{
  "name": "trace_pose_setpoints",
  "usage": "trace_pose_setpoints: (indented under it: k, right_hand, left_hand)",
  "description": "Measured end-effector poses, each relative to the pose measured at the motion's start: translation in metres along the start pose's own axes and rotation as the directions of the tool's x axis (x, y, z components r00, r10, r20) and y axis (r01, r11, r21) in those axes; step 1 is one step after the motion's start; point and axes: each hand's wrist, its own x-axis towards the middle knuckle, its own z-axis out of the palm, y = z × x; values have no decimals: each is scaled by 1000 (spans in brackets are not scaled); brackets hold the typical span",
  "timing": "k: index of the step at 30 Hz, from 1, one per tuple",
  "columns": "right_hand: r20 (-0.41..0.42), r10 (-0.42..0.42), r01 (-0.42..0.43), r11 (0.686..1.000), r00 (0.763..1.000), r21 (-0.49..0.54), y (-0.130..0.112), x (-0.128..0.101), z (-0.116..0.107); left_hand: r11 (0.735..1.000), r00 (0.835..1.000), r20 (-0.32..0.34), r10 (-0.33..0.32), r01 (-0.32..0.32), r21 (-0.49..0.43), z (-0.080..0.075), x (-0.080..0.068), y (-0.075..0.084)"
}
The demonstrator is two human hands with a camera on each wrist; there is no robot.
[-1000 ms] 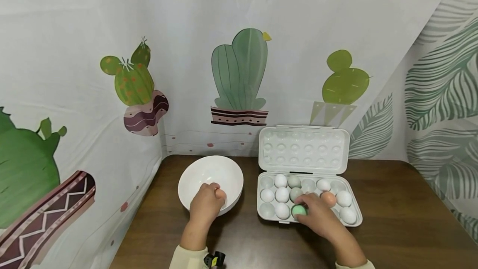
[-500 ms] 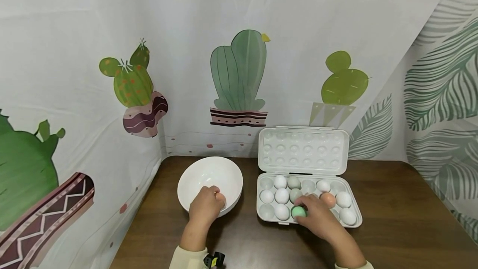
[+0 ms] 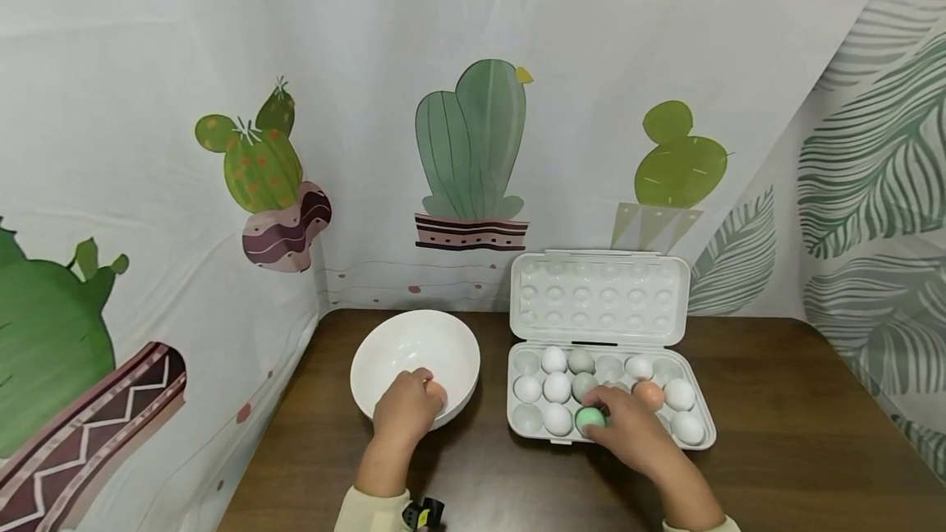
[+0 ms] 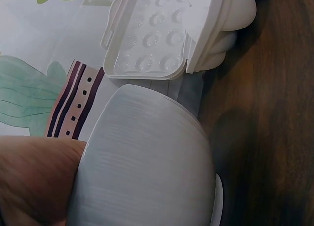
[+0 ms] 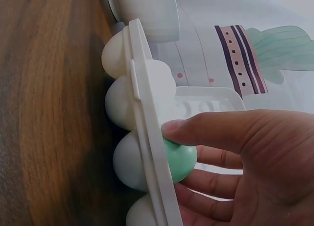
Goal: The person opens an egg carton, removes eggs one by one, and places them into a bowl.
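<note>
Little had changed: the green egg (image 3: 590,418) was still pinched by the right hand (image 3: 628,433) in the tray (image 3: 520,421), not yet lifted; the brown egg (image 3: 438,392) stayed grasped by the left hand (image 3: 405,410) over the bowl (image 3: 384,347).

view: shifted slightly | right hand (image 3: 624,432): eased a touch lower-left with the green egg (image 3: 589,418)

No readable text, label or number anywhere.

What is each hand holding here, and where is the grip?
Right hand pinches the green egg by its sides in the tray; left hand grips the bowl rim.
</note>
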Motion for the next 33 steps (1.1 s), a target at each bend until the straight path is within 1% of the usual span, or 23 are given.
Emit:
trace_pose_setpoints:
  k: [6, 13, 19, 29, 33]
  right_hand:
    - [13, 24, -25, 1000, 1000, 18, 0, 0, -1]
    - [9, 12, -12, 1000, 1000, 6, 1, 1, -1]
    - [2, 3, -3, 1000, 1000, 8, 2, 0, -2]
    - [1, 8, -8, 1000, 1000, 24, 3, 1, -2]
    - [1, 16, -17, 999, 1000, 39, 3, 1, -3]
  left_hand:
    - [1000, 1000, -7, 2, -2, -10, 0, -1, 1]
    - [1000, 1000, -22, 7, -8, -13, 0, -2, 1]
    - [1000, 1000, -16, 11, -12, -21, -1, -1, 1]
    - [1000, 1000, -5, 1, -1, -17, -1, -1, 1]
    - [1000, 1000, -5, -5, 4, -31, -2, -1, 1]
